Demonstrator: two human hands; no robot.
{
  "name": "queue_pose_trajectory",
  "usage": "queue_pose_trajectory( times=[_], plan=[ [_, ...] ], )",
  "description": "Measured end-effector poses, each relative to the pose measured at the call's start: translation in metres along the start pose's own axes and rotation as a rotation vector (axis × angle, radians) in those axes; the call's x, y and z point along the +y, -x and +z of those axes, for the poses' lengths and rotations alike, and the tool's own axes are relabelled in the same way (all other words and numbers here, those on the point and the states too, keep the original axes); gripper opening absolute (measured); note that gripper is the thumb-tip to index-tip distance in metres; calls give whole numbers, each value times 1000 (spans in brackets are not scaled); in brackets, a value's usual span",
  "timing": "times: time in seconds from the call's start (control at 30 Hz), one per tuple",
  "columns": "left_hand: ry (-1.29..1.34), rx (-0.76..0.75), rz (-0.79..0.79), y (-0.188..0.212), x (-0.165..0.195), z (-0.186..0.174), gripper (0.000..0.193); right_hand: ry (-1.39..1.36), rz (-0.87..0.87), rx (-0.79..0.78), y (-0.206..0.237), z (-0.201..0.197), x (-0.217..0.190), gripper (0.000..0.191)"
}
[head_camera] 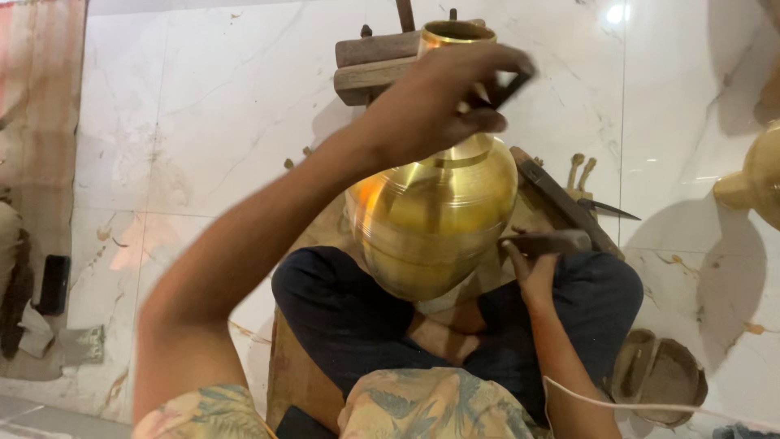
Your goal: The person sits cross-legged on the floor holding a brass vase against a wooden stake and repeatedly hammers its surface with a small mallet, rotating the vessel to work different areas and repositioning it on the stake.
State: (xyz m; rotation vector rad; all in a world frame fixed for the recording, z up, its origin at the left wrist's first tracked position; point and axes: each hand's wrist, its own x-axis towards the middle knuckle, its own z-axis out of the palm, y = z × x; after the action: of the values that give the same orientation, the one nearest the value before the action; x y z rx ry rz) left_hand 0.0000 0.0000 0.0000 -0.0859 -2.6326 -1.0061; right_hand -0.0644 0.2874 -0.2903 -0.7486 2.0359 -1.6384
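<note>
A shiny brass pot (435, 215) with a narrow neck lies tilted over my lap, its mouth pointing away from me. My left hand (443, 102) is raised over the pot's neck, fingers closed on a small dark tool that is blurred. My right hand (532, 264) is low at the pot's right side, gripping a dark wooden-handled tool (552, 241) that rests near the pot's belly. My crossed legs in dark trousers (349, 313) sit under the pot.
A wooden block stand (370, 65) sits beyond the pot on the white marble floor (203, 122). A dark metal bar (561, 203) and a pointed tool (605, 209) lie to the right. Another brass vessel (756, 183) is at the right edge. Worn sandals (658, 374) lie lower right.
</note>
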Motion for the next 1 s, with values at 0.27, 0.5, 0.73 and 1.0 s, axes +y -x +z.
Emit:
queue_pose_trajectory(
  times=[0.27,0.5,0.73,1.0],
  plan=[
    [-275,-396,49,-59,-6,15,51,146,299,209,3,-35,-83,72],
    [-332,-398,217,-62,-5,15,51,-90,138,209,-2,-61,-128,87],
    [-303,-421,240,-62,-7,15,50,123,-83,199,-3,-62,-125,79],
    [-256,-413,273,-57,-5,12,49,-26,-99,209,11,-46,-150,81]
  ],
)
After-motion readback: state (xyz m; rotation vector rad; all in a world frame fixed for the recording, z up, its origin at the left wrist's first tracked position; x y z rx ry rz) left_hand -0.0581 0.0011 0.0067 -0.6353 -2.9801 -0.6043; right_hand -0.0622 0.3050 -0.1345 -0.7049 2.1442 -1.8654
